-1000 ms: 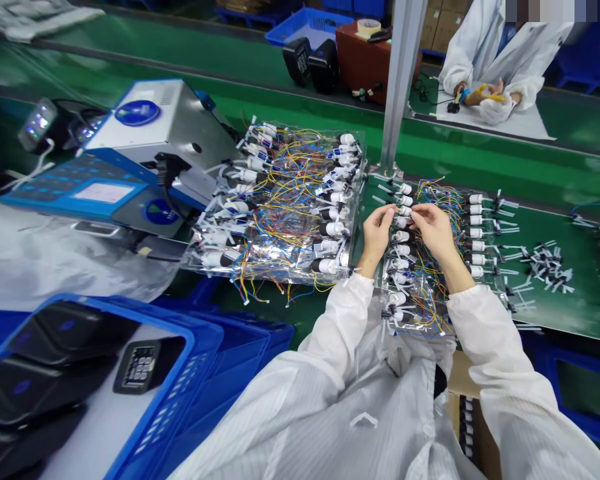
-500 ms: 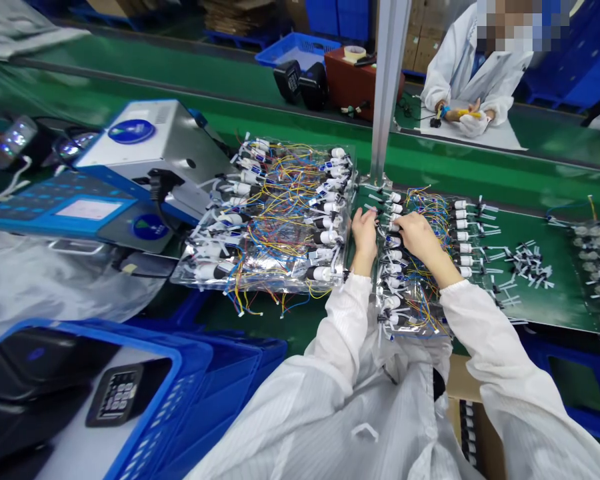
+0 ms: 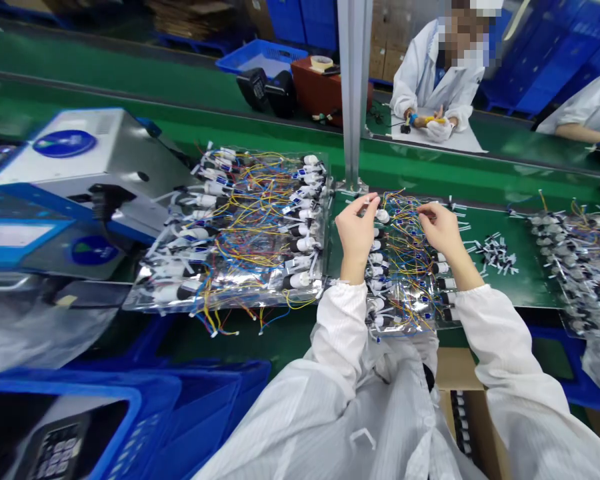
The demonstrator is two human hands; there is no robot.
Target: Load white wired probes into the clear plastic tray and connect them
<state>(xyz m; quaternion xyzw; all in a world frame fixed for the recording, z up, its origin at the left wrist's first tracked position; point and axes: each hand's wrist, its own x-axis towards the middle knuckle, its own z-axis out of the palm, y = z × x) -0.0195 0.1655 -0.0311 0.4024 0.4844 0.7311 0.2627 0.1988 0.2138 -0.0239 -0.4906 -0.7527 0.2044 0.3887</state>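
Observation:
My left hand (image 3: 356, 230) is raised over the top edge of a wired bundle in a clear plastic bag (image 3: 405, 280), its thumb and forefinger pinching a small white part. My right hand (image 3: 443, 228) rests among the bundle's yellow, blue and red wires, fingertips at its upper edge. Whether those fingers grip a wire is hidden. White-capped black connectors (image 3: 377, 257) line the bundle's left side, below my left hand. A larger bagged wire bundle (image 3: 240, 233) lies to the left, apart from both hands.
A green conveyor belt (image 3: 520, 267) holds a heap of small black-and-white parts (image 3: 495, 253). A silver-blue machine (image 3: 90, 160) stands left, a blue crate (image 3: 145, 407) lower left, and a metal post (image 3: 353, 93) ahead. A co-worker (image 3: 435, 87) sits beyond the belt.
The whole scene has slid left in view as my head turned right. My left hand has lifted and now pinches at the bundle's top edge, and my right fingers have moved up the wires.

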